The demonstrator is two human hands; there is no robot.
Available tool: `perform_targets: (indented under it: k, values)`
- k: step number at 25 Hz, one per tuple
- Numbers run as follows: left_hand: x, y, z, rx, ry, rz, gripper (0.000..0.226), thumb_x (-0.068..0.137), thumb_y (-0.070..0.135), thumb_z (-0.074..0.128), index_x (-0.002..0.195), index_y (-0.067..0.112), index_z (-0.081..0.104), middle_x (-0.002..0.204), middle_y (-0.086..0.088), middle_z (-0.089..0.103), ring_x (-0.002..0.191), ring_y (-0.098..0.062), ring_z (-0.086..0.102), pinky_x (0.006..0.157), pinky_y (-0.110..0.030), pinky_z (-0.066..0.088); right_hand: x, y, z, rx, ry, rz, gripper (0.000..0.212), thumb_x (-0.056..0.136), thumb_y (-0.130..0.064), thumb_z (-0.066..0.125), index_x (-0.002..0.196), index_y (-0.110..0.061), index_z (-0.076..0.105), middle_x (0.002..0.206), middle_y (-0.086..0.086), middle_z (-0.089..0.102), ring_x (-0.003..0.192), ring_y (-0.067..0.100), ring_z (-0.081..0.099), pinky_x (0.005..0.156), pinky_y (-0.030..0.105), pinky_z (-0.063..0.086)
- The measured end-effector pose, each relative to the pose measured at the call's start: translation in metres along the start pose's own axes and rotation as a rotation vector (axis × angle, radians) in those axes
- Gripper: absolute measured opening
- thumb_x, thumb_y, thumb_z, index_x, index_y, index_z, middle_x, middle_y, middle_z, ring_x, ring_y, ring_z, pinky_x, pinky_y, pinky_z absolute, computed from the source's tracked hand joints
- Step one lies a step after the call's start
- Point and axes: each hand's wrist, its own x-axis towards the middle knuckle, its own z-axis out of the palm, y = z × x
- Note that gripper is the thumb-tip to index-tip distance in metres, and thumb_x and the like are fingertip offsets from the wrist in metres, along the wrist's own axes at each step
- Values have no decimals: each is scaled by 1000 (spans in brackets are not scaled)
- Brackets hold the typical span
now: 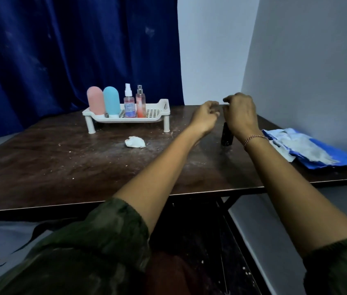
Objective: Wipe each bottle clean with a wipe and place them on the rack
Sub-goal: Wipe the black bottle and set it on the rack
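A white perforated rack (164, 104) stands at the back of the dark table (61, 162). On it stand a pink rounded bottle (95, 101), a blue rounded bottle (111, 100), a clear spray bottle (129, 104) and a slim pink-orange spray bottle (140, 104). A black bottle (226, 136) stands upright on the table, partly hidden behind my right wrist. My left hand (204, 118) and my right hand (240, 114) hover close together above it, fingers curled. I see nothing held in either. A crumpled white wipe (135, 142) lies in front of the rack.
A blue pack with white wipes (309, 147) lies at the table's right edge beside the grey wall. A blue curtain hangs behind the rack. White crumbs dot the tabletop. A small dark item (106, 115) lies on the rack by the blue bottle.
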Motion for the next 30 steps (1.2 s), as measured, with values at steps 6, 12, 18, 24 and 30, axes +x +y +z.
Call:
perform_targets:
  k: [6, 12, 18, 24, 30]
  values:
    - [10, -18, 39, 85, -12, -26, 47, 83, -15, 51, 128, -2, 50, 126, -19, 58, 121, -28, 53, 105, -39, 42, -12, 31, -1, -10, -131, 67, 26, 87, -3, 50, 107, -3, 67, 104, 25, 65, 97, 38, 60, 83, 36, 48]
    - [18, -29, 40, 76, 16, -22, 48, 77, -15, 58, 122, 2, 55, 119, -15, 63, 111, -27, 59, 98, -43, 48, -17, 27, 6, 61, -69, 146, 21, 88, -10, 54, 105, -8, 67, 103, 20, 66, 96, 36, 61, 78, 36, 49]
    - [12, -34, 31, 80, 48, -26, 45, 78, -17, 55, 121, -3, 56, 117, -20, 63, 105, -25, 60, 99, -42, 47, -13, 24, 18, 127, 3, 209, 24, 82, -7, 59, 100, -19, 69, 100, 14, 69, 94, 34, 63, 80, 35, 50]
    - [2, -28, 1, 72, 100, 24, 45, 78, -15, 60, 121, -3, 55, 118, -17, 63, 104, -22, 60, 96, -33, 49, -13, -2, 26, 246, 57, 205, 18, 80, -10, 66, 96, -18, 71, 96, 9, 71, 92, 25, 65, 79, 28, 49]
    - [-6, -23, -55, 179, 220, 121, 36, 75, -7, 70, 109, 2, 65, 105, -10, 70, 93, -15, 65, 78, -11, 49, -7, -43, 39, 470, 59, 127, 23, 77, -7, 70, 99, -14, 71, 97, 6, 72, 89, 13, 66, 87, 21, 49]
